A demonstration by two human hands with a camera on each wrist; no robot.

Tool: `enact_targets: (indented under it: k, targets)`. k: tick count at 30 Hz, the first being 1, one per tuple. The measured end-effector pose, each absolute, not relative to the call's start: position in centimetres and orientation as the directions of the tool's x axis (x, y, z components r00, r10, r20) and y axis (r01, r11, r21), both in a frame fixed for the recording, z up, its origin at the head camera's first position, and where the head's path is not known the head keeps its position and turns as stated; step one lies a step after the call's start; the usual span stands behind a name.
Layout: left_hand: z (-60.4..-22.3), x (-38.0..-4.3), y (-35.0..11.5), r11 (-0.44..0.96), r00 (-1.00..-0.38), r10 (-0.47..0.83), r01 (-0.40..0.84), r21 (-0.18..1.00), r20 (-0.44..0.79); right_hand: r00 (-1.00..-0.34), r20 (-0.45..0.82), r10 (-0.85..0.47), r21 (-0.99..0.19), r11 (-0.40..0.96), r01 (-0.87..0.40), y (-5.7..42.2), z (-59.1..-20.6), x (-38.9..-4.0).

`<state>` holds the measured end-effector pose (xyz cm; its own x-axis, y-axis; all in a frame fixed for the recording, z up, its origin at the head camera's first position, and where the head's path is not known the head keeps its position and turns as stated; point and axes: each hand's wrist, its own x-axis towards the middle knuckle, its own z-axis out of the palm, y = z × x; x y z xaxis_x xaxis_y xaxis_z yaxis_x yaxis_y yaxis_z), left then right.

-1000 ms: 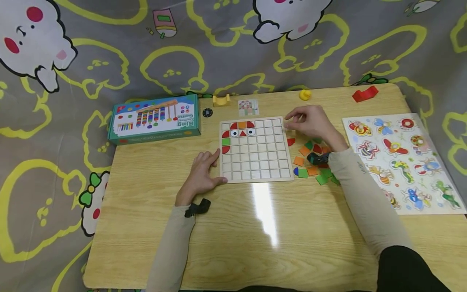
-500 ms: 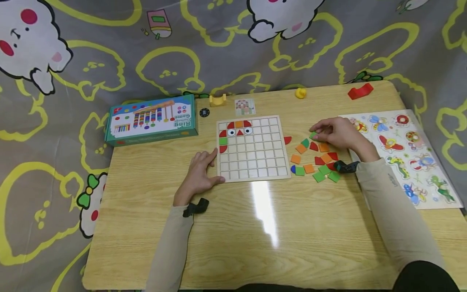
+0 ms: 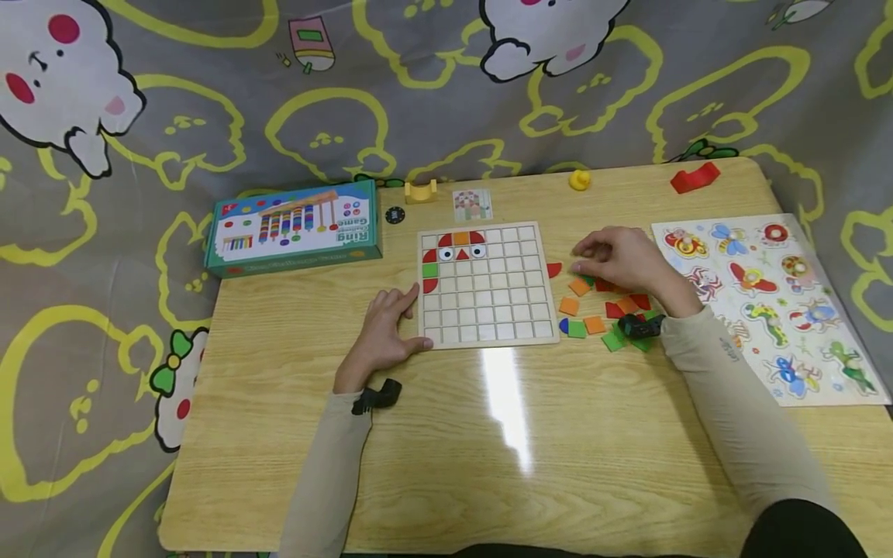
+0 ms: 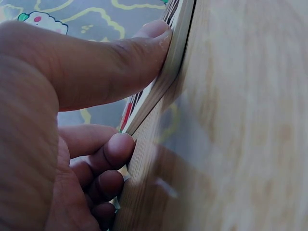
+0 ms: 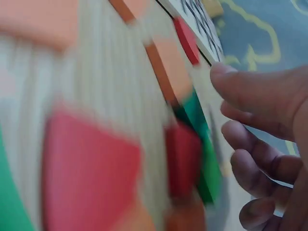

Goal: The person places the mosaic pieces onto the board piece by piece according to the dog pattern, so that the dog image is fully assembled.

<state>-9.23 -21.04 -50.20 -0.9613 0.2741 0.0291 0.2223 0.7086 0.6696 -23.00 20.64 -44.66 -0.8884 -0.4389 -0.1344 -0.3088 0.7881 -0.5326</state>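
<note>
My left hand (image 3: 386, 333) steadies the wooden grid board (image 3: 512, 341); in the left wrist view the thumb (image 4: 144, 53) presses the board's edge and a fingertip touches its side. In the board's upper left lie red quarter-round pieces (image 3: 430, 285), an orange square, a green square (image 3: 429, 270) and two eye pieces (image 3: 446, 254). My right hand (image 3: 621, 260) hovers over the loose pieces right of the board, fingers loosely bent. In the right wrist view nothing shows between thumb and fingers; a dark red piece (image 5: 183, 159) and a green piece (image 5: 211, 168) lie close by.
Loose orange (image 3: 568, 305), green (image 3: 577, 329) and red pieces lie by the board. A picture card (image 3: 472, 205), yellow block (image 3: 421, 192), black disc (image 3: 394, 215), duck (image 3: 579, 180) and red block (image 3: 695, 177) stand behind. A game box (image 3: 293, 229) and insect puzzle (image 3: 760, 310) flank them.
My right hand went from the board's upper right edge to a green piece in the pile, then came a little back left. The left hand stays at the board.
</note>
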Motion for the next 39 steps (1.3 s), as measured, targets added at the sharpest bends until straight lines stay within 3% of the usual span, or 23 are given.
enact_targets:
  k: [9,18,25,34,39]
  targets:
    - [-50.1,-9.1,-21.1,0.709,-0.964,0.267,0.202,0.675,0.008,-0.839,-0.134,-0.528,-0.579,0.729,-0.366,17.6,-46.0,-23.4]
    - [-49.8,-9.1,-21.0,0.705,-0.963,0.268,0.202,0.68,0.009,-0.86,-0.133,-0.493,-0.619,0.719,-0.317,17.9,-45.8,-22.8]
    - [-49.8,-9.1,-21.1,0.708,-0.963,0.27,0.207,0.676,0.012,-0.886,-0.052,-0.46,-0.716,0.635,-0.288,18.6,-45.3,-23.0]
    - [-50.0,-9.2,-21.2,0.71,-0.962,0.271,0.215,0.671,0.022,-0.895,-0.126,-0.429,-0.865,0.489,-0.112,16.9,-44.7,-23.3]
    - [-50.1,-9.3,-21.2,0.711,-0.961,0.276,0.221,0.668,0.024,-0.929,-0.054,-0.365,-0.883,0.452,-0.126,15.0,-45.4,-23.1]
